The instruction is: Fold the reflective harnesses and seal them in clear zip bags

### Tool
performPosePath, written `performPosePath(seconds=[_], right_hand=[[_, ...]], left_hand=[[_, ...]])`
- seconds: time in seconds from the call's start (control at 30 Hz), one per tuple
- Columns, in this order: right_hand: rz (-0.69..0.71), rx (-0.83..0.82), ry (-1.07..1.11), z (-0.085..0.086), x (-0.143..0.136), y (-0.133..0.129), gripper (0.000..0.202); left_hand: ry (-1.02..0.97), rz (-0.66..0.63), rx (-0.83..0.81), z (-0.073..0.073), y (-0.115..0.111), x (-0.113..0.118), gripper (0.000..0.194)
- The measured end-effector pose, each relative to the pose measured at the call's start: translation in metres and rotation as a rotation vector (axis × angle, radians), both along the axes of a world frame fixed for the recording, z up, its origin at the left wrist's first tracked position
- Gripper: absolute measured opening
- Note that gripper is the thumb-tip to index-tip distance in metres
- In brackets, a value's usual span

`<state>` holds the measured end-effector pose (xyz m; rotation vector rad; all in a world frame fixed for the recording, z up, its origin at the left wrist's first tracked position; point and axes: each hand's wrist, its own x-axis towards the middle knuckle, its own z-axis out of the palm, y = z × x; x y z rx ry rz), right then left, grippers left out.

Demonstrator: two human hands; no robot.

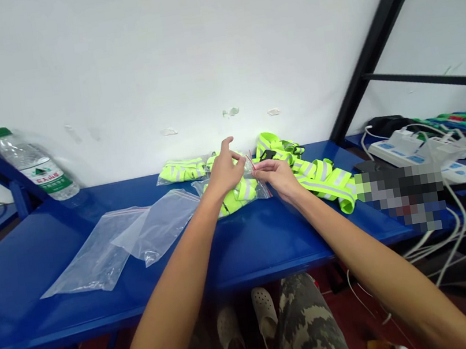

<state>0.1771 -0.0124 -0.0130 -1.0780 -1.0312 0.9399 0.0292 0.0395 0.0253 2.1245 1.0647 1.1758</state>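
Note:
A clear zip bag with a folded yellow-green reflective strap (238, 196) inside lies on the blue table. At its right end my right hand (276, 177) pinches the bag's red-lined zip edge between thumb and fingers. My left hand (226, 168) is over the bag, its index finger raised and its fingers apart; part of the bag is hidden beneath it. Another bagged strap (182, 170) rests behind, to the left. Loose reflective straps (325, 178) with black buckles are heaped to the right of my right hand. Flat clear zip bags (96, 256) overlap on the left.
A water bottle (41, 165) leans at the back left by a blue frame post. On the right are power strips (405, 152), white cables and a blurred patch. The blue table (265, 245) meets a white wall behind.

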Motion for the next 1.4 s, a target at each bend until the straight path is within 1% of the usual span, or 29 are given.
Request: performPosePath(seconds=[0.1,0.2,0.27,0.33,0.5,0.67,0.77,0.93,1.03,1.13,1.3,1.4], right_hand=[[0.005,0.034,-0.024,0.000,0.002,0.001,0.034],[-0.021,0.051,-0.022,-0.002,0.003,0.002,0.040],[-0.045,0.030,-0.038,-0.003,0.003,0.004,0.042],[-0.056,0.014,-0.099,-0.005,0.003,0.005,0.040],[-0.046,0.070,-0.247,-0.006,0.003,0.006,0.040],[-0.017,0.089,-0.282,-0.007,0.001,0.005,0.039],[-0.020,0.114,-0.292,-0.007,0.001,0.004,0.037],[-0.036,0.125,-0.339,-0.009,0.002,0.005,0.038],[-0.033,0.120,-0.352,-0.009,0.002,0.006,0.040],[-0.020,0.111,-0.312,-0.010,0.003,0.006,0.042],[-0.031,0.114,-0.295,-0.010,0.002,0.008,0.044],[-0.030,0.120,-0.293,-0.011,0.002,0.008,0.046]], left_hand=[[0.039,-0.054,0.003,0.005,0.003,0.004,0.062],[0.027,-0.097,-0.031,0.006,0.006,0.009,0.063],[-0.006,-0.118,-0.047,0.005,0.007,0.010,0.064],[-0.039,-0.134,-0.054,0.003,0.006,0.011,0.063],[-0.086,-0.164,-0.082,0.000,0.004,0.008,0.062],[-0.123,-0.168,-0.142,-0.002,0.003,0.009,0.061],[-0.119,-0.151,-0.099,-0.004,0.002,0.010,0.059],[-0.037,-0.090,0.015,-0.007,-0.001,0.012,0.056],[-0.008,-0.096,0.037,-0.006,-0.003,0.011,0.055],[-0.010,-0.111,0.040,-0.004,-0.004,0.009,0.055],[-0.019,-0.064,0.070,-0.005,-0.004,0.009,0.056],[-0.009,-0.075,0.077,-0.007,-0.005,0.010,0.056]])
